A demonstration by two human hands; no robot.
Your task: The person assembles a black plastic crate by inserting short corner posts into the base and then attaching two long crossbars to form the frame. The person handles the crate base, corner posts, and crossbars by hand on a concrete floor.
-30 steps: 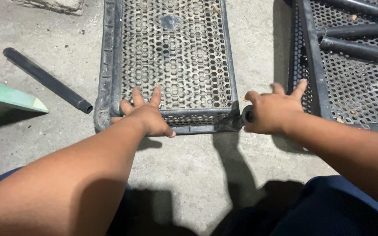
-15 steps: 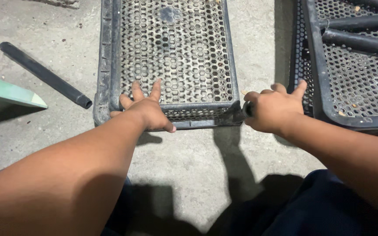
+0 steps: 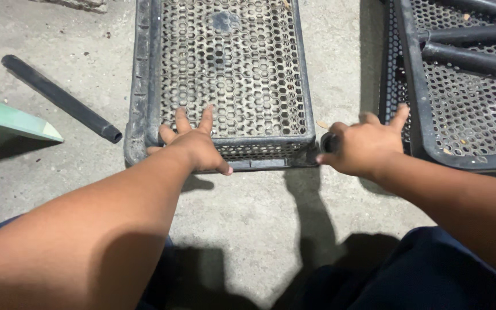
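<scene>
A black perforated plastic crate [image 3: 140, 86] lies flat on the concrete floor in front of me. My left hand [image 3: 193, 146] grips its near rim, fingers spread over the mesh and thumb against the front wall. My right hand [image 3: 365, 148] is closed around the end of a short black tube [image 3: 327, 142] at the crate's near right corner. Its index finger reaches onto the rim of a second black crate [image 3: 417, 115] to the right.
A loose black tube [image 3: 58, 97] lies on the floor left of the crate, beside a pale green board [image 3: 12, 119]. More black tubes [image 3: 472, 57] lie in the second crate. My dark blue trouser legs [image 3: 431, 270] fill the bottom.
Both hands stay where they were on the crate's near edge and corner. Only the view has shifted slightly.
</scene>
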